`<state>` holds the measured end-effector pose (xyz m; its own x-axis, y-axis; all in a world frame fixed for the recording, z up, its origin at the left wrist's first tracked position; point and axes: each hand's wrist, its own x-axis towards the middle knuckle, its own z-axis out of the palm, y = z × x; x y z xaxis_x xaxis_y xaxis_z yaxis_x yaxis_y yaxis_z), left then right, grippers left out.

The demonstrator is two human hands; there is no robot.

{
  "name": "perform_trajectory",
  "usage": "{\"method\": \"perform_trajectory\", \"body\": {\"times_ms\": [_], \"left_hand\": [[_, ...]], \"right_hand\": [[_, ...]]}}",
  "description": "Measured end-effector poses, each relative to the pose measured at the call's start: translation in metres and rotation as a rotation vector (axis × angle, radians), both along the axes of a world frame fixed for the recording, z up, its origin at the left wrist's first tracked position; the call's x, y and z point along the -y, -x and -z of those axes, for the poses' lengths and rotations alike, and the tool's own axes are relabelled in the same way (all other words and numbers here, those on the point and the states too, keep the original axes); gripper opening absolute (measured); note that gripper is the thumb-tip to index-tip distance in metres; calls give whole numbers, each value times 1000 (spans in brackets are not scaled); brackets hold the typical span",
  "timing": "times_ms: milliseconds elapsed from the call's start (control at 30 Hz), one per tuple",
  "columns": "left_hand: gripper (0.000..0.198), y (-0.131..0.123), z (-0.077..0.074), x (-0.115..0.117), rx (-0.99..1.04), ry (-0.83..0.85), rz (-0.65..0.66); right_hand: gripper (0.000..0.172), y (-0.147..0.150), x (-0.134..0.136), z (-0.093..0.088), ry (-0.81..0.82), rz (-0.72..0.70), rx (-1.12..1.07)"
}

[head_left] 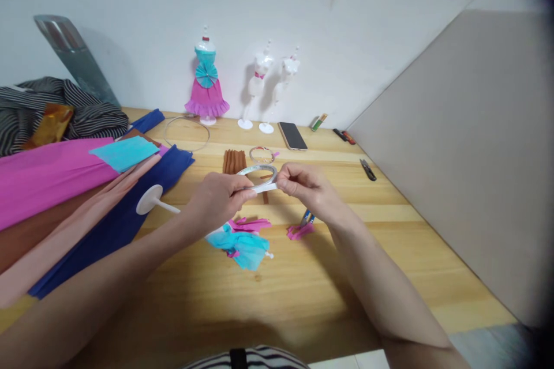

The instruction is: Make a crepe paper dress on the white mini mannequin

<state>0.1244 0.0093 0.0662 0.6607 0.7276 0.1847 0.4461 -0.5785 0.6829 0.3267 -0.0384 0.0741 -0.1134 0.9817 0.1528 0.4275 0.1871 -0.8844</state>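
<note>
My left hand (pixel 223 197) pinches a thin roll of white tape (pixel 273 172) by its near left side. My right hand (pixel 305 185) is closed on the short strip of tape that stretches off the roll's right side. Below my hands a small dress form (pixel 246 245), wrapped in turquoise and pink crepe paper, lies on the table. A pleated brown paper piece (pixel 234 161) rests just behind the roll. Blue-handled scissors (pixel 307 218) show partly under my right wrist, their tips by pink paper scraps (pixel 300 232).
Crepe paper sheets (pixel 47 179) and a white stand base (pixel 150 199) cover the left side. Along the wall stand a dressed form (pixel 206 83) and two white forms (pixel 259 78). A phone (pixel 293 136) and a utility knife (pixel 368 169) lie to the right, before a side panel (pixel 476 144).
</note>
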Motion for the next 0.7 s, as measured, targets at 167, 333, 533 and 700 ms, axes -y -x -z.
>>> {"method": "perform_trajectory", "body": {"times_ms": [167, 333, 533, 700], "left_hand": [[26, -1, -9, -1, -60, -58, 29], [28, 4, -16, -6, -94, -57, 92], [19, 12, -9, -23, 123, 111, -53], [13, -1, -5, -17, 520, 579, -49]], "right_hand": [[29, 0, -1, 2, 145, -74, -135], [25, -4, -6, 2, 363, -160, -366], [44, -29, -14, -7, 245, -19, -560], [26, -14, -13, 6, 47, 3, -265]]}}
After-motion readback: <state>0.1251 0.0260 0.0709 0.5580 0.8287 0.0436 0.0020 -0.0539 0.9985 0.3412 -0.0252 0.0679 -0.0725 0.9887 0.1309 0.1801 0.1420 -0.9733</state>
